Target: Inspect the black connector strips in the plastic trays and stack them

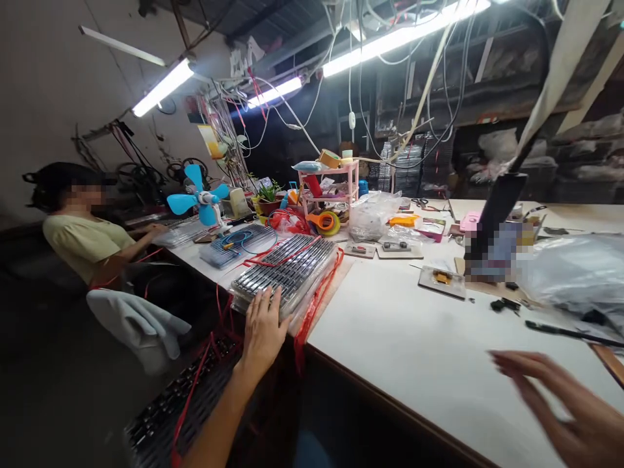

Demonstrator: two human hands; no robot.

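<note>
My left hand [263, 328] rests with fingers spread on the near end of a stack of clear plastic trays [287, 273] filled with small dark parts and tied with red string, at the left edge of the white table [414, 351]. My right hand [560, 403] hovers blurred over the table's near right part, fingers apart, holding nothing. A small card with a yellow part [442, 281] lies farther back on the table.
A second tied tray stack [185, 396] lies below the table edge. A person in a yellow shirt [82, 240] sits at the far left beside a blue fan [197, 198]. A pink shelf [331, 188], tape rolls, a dark stand [494, 221] and plastic bags [570, 273] crowd the back.
</note>
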